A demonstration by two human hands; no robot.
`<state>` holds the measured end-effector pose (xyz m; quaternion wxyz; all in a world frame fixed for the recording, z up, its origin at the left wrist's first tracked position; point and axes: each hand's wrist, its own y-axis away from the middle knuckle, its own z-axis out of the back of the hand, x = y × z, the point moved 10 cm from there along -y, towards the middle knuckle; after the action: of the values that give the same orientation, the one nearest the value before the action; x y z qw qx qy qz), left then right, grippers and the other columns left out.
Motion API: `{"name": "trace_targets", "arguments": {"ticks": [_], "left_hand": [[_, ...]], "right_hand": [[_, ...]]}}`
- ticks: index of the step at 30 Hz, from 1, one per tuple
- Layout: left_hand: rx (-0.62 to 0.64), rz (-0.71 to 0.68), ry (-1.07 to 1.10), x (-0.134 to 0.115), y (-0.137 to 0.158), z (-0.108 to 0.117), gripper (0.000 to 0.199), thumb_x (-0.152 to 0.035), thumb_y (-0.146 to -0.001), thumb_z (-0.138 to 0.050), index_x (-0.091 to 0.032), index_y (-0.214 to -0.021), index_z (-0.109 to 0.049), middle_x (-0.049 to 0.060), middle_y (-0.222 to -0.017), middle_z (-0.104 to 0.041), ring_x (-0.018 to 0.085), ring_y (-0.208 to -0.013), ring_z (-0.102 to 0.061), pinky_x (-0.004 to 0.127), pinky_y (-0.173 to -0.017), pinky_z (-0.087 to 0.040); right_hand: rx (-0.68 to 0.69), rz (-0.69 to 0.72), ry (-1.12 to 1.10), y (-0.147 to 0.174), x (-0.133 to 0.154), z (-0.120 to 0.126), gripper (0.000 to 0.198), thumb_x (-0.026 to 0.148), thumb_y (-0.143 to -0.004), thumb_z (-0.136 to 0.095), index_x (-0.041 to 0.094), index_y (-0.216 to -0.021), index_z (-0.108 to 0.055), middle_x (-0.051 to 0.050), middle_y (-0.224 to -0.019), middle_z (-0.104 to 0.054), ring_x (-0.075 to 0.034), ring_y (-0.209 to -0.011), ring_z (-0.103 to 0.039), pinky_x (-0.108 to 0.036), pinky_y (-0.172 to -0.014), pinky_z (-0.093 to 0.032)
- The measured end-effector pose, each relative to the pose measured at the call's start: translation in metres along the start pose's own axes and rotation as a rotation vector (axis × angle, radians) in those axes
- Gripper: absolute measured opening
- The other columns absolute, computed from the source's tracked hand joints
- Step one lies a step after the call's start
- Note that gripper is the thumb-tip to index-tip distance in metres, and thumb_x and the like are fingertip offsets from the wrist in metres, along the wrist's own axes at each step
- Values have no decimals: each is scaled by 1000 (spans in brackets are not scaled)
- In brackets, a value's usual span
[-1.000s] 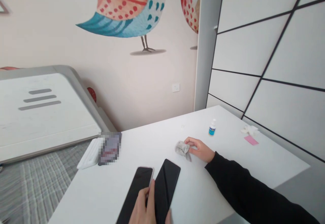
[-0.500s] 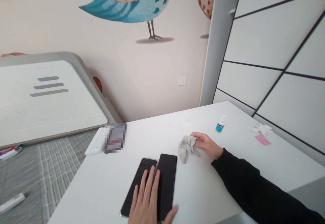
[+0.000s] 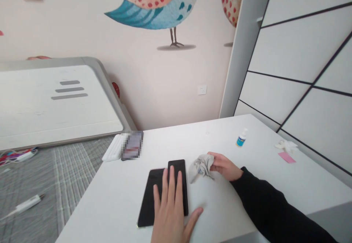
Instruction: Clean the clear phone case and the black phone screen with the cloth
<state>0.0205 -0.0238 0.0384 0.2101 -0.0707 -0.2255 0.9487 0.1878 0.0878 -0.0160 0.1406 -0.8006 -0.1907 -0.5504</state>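
Two black glossy slabs that look like phones lie side by side on the white table (image 3: 115, 195): a left phone (image 3: 150, 197) and a narrower right phone (image 3: 176, 165). My left hand (image 3: 172, 208) lies flat across both with fingers spread and thumb out to the right, hiding part of their surfaces. Just right of the phones, my right hand (image 3: 224, 165) pinches a crumpled greyish-white wipe (image 3: 202, 165), whose loose part hangs toward the phones.
A small blue-labelled bottle (image 3: 241, 138) stands at the back right. Beyond it are a pink slip (image 3: 286, 157) and crumpled white tissue (image 3: 287, 146). At the back left lie a white ridged item (image 3: 113, 148) and a blurred-out dark item (image 3: 132, 145). A bed with grey bedding (image 3: 74, 173) adjoins.
The view has swung slightly left. My left hand has moved right over the phones, and the two now lie closer together at their upper ends. The wipe stays in my right hand.
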Motion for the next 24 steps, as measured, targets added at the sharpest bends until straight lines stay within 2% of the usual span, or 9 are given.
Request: {"name": "trace_targets", "arguments": {"ticks": [3, 5, 7, 9, 12, 15, 19, 22, 24], "left_hand": [[173, 15, 364, -9, -19, 2, 91, -44, -96, -64, -25, -166, -9, 15, -172, -22, 37, -158, -25, 64, -121, -29], [340, 116, 642, -8, -25, -5, 92, -38, -90, -73, -27, -164, -21, 13, -167, -38, 34, -151, -38, 56, -122, -31], [447, 178, 814, -7, -29, -6, 67, -34, -87, -75, -27, -150, -50, 9, -143, -64, 29, -129, -60, 43, -110, -43], [469, 188, 857, -5, -32, 0, 31, -31, -89, -71, -25, -119, -70, 4, -112, -73, 24, -102, -67, 34, -92, -47], [451, 204, 878, 3, -36, 13, 11, -31, -91, -67, -22, -97, -68, 1, -92, -68, 20, -86, -61, 31, -80, -43], [469, 213, 961, 5, -35, 19, 17, -35, -88, -71, -21, -93, -62, -2, -88, -64, 18, -85, -57, 28, -79, -40], [528, 173, 1105, -2, -36, 16, 26, -44, -91, -66, -20, -85, -57, -2, -81, -59, 17, -81, -55, 27, -77, -42], [546, 155, 1169, -11, -39, 15, 25, -43, -91, -65, -19, -94, -60, -1, -84, -61, 16, -79, -56, 27, -73, -43], [535, 127, 1184, -18, -42, 18, 32, -38, -86, -71, -19, -110, -63, 3, -103, -66, 18, -95, -60, 29, -84, -45]], "right_hand": [[50, -89, -44, 21, -10, -34, 40, 55, -78, -76, 21, -83, -54, -2, -81, -60, -18, -74, -60, -32, -73, -49], [76, -134, -51, 36, -13, -49, 40, 57, -77, -71, 22, -80, -52, 0, -76, -55, -16, -68, -55, -31, -68, -47], [76, -157, -34, 48, -11, -53, 38, 55, -77, -69, 22, -78, -49, 2, -71, -50, -15, -63, -50, -29, -64, -45], [55, -156, 11, 56, -5, -48, 36, 53, -77, -70, 22, -77, -49, 2, -73, -51, -15, -66, -50, -29, -67, -47], [0, -121, 104, 65, 9, -33, 34, 50, -79, -72, 22, -78, -52, 0, -81, -56, -19, -81, -57, -35, -81, -52], [-45, -57, 177, 73, 24, -27, 36, 53, -84, -71, 22, -82, -53, 0, -84, -58, -19, -83, -58, -36, -84, -52], [-23, 36, 231, 80, 39, -40, 47, 60, -82, -77, 22, -83, -50, -1, -83, -62, -16, -75, -56, -31, -74, -46], [5, 71, 259, 83, 48, -52, 52, 66, -82, -76, 22, -84, -48, -3, -86, -67, -15, -70, -55, -29, -67, -41], [8, 88, 274, 85, 55, -56, 53, 68, -83, -75, 22, -85, -48, -3, -84, -67, -14, -66, -54, -27, -64, -39]]}}
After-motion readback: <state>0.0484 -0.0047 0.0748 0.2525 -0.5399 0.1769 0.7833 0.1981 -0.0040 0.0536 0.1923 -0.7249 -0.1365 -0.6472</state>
